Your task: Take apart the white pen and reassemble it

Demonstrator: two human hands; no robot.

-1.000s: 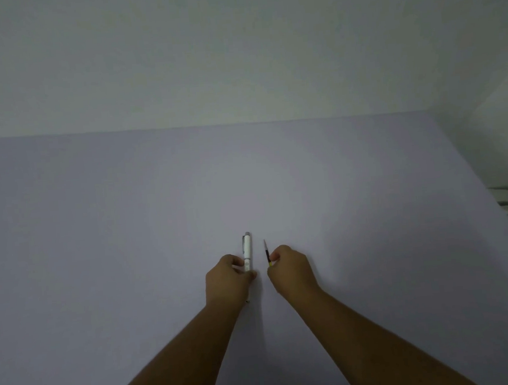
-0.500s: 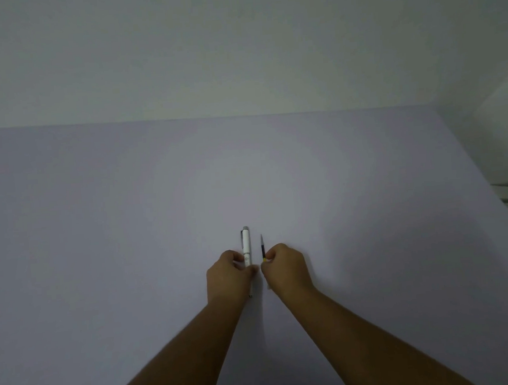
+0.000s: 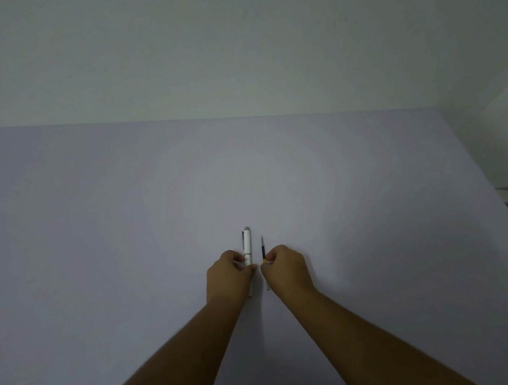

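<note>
Two pieces: the white pen barrel [image 3: 247, 247] pinched in the left hand [image 3: 227, 275], its thin dark refill [image 3: 263, 249] pinched in the right hand [image 3: 287, 270], side by side, apart, over the pale counter [image 3: 98, 235]. Disassembly appears done; reassembly remains.

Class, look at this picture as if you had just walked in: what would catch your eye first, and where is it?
Two bare hands meet at the lower middle of a pale lilac table. The left hand holds a white pen body pointing away; the right hand, beside it but apart, pinches a thin dark refill.
</note>
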